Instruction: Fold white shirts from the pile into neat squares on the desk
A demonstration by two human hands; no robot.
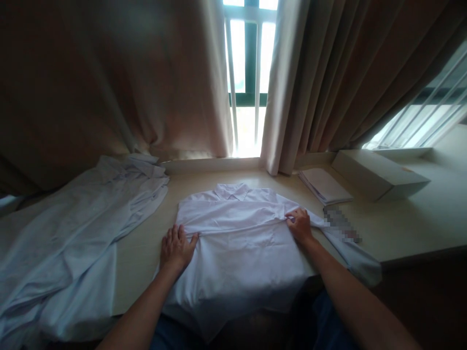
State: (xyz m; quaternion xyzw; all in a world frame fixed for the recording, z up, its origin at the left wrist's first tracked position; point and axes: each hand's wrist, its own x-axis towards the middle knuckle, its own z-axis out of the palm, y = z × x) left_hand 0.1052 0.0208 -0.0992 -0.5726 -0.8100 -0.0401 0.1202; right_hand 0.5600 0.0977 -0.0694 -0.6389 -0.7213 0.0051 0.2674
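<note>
A white shirt (241,253) lies on the pale table, its collar toward the window and its lower part hanging over the near edge. One sleeve is folded across the chest; the other stretches out to the right. At the shirt's left edge my left hand (178,245) rests flat with its fingers spread. My right hand (299,223) pinches the cloth near the right shoulder, where the extended sleeve begins.
More white garments (83,233) are heaped at the left. A folded white stack (324,185) and a pale box (381,172) stand at the back right. A blurred-out item (339,223) lies by the sleeve. Curtains (175,87) hang behind the table (134,272).
</note>
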